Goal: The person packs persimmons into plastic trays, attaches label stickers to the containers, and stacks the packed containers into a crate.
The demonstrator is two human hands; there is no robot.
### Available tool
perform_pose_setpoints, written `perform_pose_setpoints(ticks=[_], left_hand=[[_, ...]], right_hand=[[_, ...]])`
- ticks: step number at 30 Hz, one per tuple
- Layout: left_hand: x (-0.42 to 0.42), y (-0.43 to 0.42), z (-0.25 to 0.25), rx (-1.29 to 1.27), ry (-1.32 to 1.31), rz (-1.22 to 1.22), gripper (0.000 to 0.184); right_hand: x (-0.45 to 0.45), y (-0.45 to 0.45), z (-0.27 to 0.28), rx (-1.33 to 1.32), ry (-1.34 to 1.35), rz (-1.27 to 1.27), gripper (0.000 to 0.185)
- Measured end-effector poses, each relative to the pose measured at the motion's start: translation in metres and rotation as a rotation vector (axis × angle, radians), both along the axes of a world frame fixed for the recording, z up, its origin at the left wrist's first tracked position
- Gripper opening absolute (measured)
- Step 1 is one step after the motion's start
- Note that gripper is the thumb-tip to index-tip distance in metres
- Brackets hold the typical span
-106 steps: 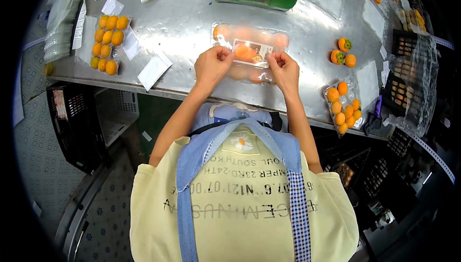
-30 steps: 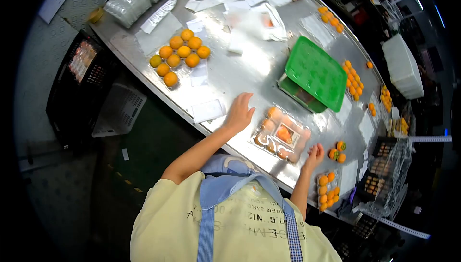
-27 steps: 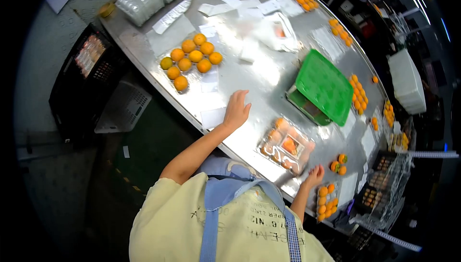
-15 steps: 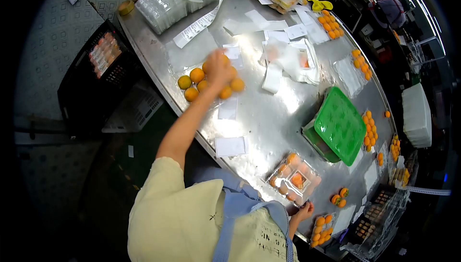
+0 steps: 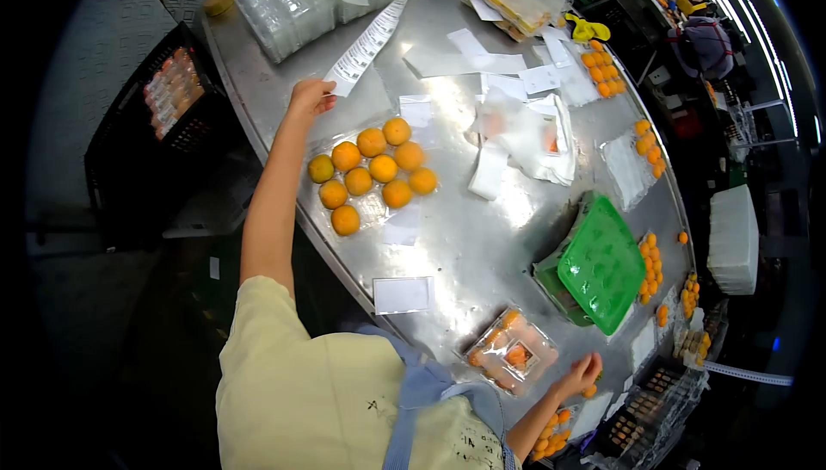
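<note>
At the upper left, my left hand (image 5: 313,97) pinches the end of a long white printed label strip (image 5: 368,50). Below that hand, several round orange persimmons (image 5: 383,169) sit in rows on a clear plastic tray (image 5: 372,211); one at the left end looks greener. My right hand (image 5: 578,377) is low on the right, fingers loosely curved and apart. It reaches over a few loose persimmons (image 5: 589,391), which it partly hides. Beside it lies a closed clear box of persimmons (image 5: 509,352) with a picture label on its lid.
Stacked clear plastic trays (image 5: 280,9) stand at the back left. A green-lidded container (image 5: 602,265) is right of centre, near a crumpled white plastic bag (image 5: 533,139). More persimmons (image 5: 604,71) line the far edge. A black crate (image 5: 176,104) stands left of the metal table.
My left hand has left the persimmons on the tray, moved up and left, and taken hold of the label strip's end. My right hand has moved from beside the closed box to the loose persimmons.
</note>
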State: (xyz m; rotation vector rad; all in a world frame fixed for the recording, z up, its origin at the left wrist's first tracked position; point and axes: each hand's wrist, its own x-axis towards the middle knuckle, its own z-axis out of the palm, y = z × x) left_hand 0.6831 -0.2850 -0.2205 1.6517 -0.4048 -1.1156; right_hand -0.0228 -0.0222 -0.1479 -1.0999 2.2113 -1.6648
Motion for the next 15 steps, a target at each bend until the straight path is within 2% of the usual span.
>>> perform_pose_setpoints(ticks=[2,6,8,9,10,11,13,15], left_hand=[[-0.020,0.005,0.005,-0.222,0.368,0.055,0.029],[-0.066,0.008,0.006,-0.469,0.470,0.264,0.031],[-0.090,0.010,0.019,-0.519,0.424,0.356,0.031],[-0.100,0.012,0.025,-0.538,0.400,0.404,0.031],[-0.109,0.014,0.028,-0.555,0.411,0.430,0.031],[-0.117,0.013,0.032,-0.574,0.423,0.453,0.031],[-0.127,0.012,0.036,-0.604,0.474,0.453,0.031],[-0.135,0.011,0.039,-0.620,0.550,0.407,0.031]], right_hand=[[0.052,-0.061,0.031,-0.042,-0.044,0.230,0.010],[0.179,-0.160,0.069,-0.098,-0.027,0.748,0.013],[0.239,-0.203,0.076,-0.077,0.108,0.972,0.013],[0.281,-0.213,0.096,-0.014,0.078,1.072,0.014],[0.307,-0.234,0.098,-0.137,0.298,1.226,0.016],[0.340,-0.247,0.111,-0.227,0.405,1.316,0.018],[0.387,-0.273,0.116,-0.191,0.454,1.406,0.017],[0.421,-0.297,0.115,-0.144,0.623,1.443,0.015]])
